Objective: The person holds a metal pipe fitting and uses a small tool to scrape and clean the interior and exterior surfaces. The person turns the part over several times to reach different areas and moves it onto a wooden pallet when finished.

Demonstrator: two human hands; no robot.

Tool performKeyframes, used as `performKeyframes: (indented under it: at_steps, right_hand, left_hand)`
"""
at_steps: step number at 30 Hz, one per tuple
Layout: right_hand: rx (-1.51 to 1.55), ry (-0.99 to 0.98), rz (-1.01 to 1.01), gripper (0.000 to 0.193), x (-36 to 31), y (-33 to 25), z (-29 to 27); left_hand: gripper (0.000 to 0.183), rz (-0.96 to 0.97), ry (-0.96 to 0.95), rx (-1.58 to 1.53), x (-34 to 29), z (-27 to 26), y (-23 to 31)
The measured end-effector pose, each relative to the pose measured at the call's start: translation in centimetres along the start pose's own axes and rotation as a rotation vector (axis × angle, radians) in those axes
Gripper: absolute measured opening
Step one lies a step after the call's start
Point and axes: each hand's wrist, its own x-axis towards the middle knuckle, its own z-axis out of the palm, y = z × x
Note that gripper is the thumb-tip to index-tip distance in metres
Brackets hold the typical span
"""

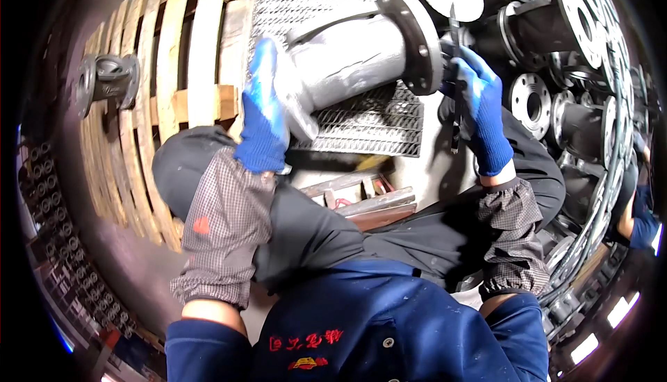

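Head view: the left fingers (264, 54) hold the near end of the grey flanged pipe (351, 59), above metal mesh (379, 130); the right fingers (478, 64) grasp a dark bar tool (456, 108) by its right flange (422, 50). A firm left hold should keep it steady.

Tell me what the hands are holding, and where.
Right hand holds a thin dark tool around its middle. Left hand is against the grey flanged pipe's left-end flange; whether it grips is unclear.

A flanged pipe (354, 59) spans the upper centre, over a mesh mat (375, 130). Left of the mat is a pallet (206, 42), another fitting (111, 80) at its far left; below the mat, a box (385, 220); at right, piled fittings (580, 125).
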Motion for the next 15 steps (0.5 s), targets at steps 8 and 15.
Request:
performKeyframes:
  at_steps: [8, 15]
  right_hand:
    - [-1.312, 0.245, -0.225, 0.039, 7.4, -0.7, -3.6]
    - [-1.423, 0.174, -0.4, 0.034, 12.3, 1.2, -1.9]
  left_hand:
    - [0.05, 0.047, 0.027, 0.184, -2.7, 2.4, 0.1]
    - [0.053, 0.102, -0.016, 0.41, -3.1, 2.2, 0.4]
